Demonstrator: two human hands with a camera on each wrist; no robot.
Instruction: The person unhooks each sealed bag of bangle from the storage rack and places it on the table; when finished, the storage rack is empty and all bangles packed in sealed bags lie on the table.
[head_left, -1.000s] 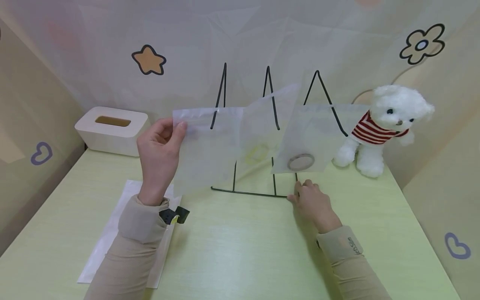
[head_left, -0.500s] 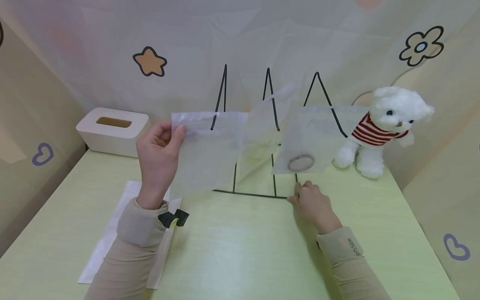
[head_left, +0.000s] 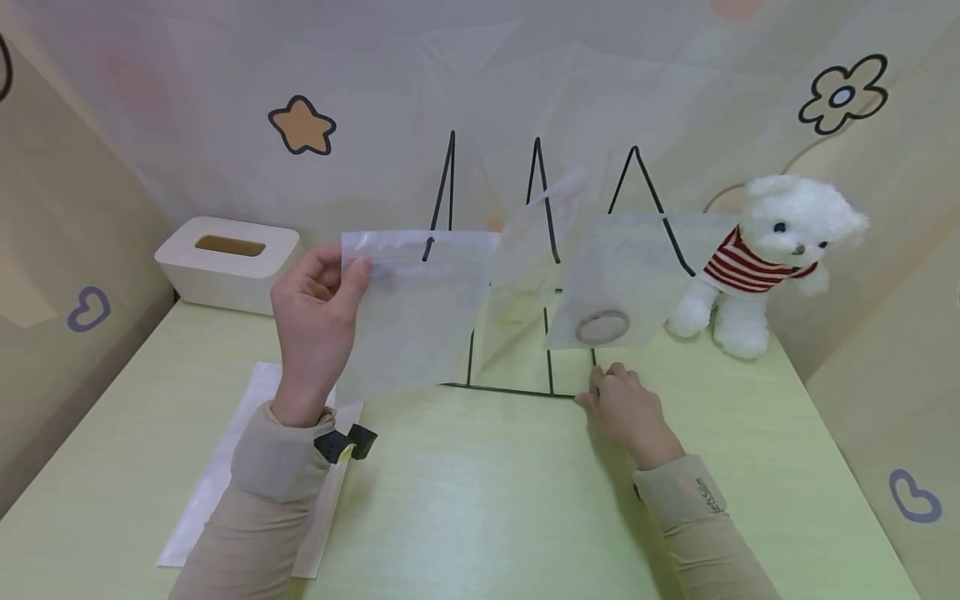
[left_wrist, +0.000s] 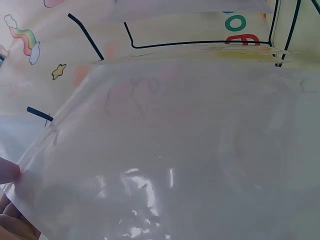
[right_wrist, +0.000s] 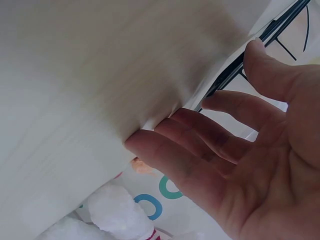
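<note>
My left hand (head_left: 315, 325) pinches the upper left corner of a translucent plastic zip bag (head_left: 420, 317). The bag hangs upright in front of the left prong of a black wire display rack (head_left: 510, 391); the prong's bent end overlaps its top edge, and I cannot tell whether it passes through a hole. In the left wrist view the bag (left_wrist: 165, 150) fills most of the picture. My right hand (head_left: 622, 408) grips the rack's front right base corner between thumb and index finger, its other fingertips touching the table. Two more bags hang there: one with a yellow outline shape (head_left: 517, 310), one with a greyish ring (head_left: 602, 327).
A white plush bear (head_left: 757, 258) in a striped shirt stands just right of the rack. At the back left is a white tissue box (head_left: 228, 262). A flat white packet (head_left: 225, 483) lies under my left forearm. Printed cloth walls enclose the table (head_left: 480, 508).
My left hand has lowered slightly with the bag, whose top edge now sits lower on the left prong. The middle bag has swung a little. My right hand stays at the base corner.
</note>
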